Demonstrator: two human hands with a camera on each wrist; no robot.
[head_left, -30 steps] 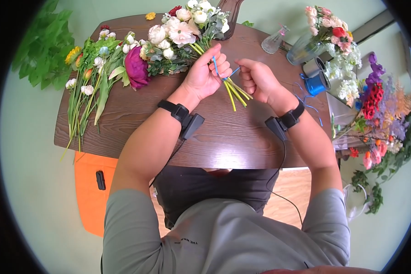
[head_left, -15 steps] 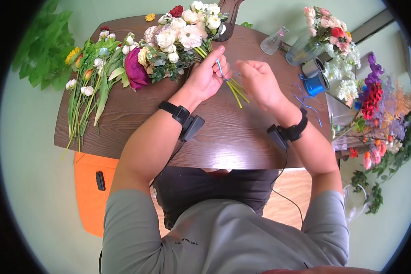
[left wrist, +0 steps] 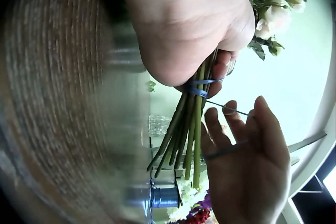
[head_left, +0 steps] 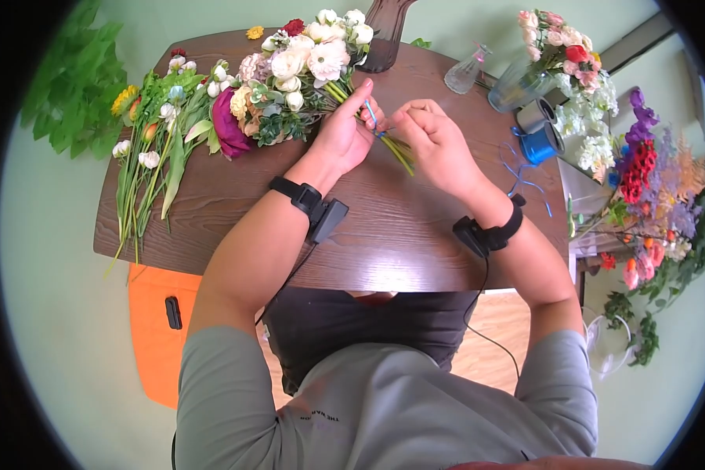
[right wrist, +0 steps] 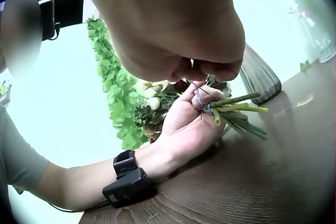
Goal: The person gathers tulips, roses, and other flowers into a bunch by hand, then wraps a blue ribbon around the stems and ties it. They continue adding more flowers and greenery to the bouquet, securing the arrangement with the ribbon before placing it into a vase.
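Fingers curled round the stems [left wrist: 194, 129], our left hand [head_left: 345, 141] holds the bouquet [head_left: 301, 66] over the brown table [head_left: 352, 215]. Our right hand [head_left: 444, 153] pinches blue string [left wrist: 197, 91] wound round them; a blue spool [head_left: 540, 146] sits farther right.

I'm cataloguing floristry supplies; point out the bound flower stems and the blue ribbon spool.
Bound flower stems [left wrist: 197, 142]: left wrist view, a light green stem.
Blue ribbon spool [head_left: 537, 146]: head view, its wound ribbon.

Part of the bouquet's [head_left: 309, 59] stems [head_left: 399, 154] is hidden inside the left hand [head_left: 341, 141]. Beyond the bouquet, the head view's top edge cuts off the dark vase [head_left: 385, 35]. Beside it, the blue ribbon's [head_left: 370, 112] end is indistinct at the right hand [head_left: 439, 149].
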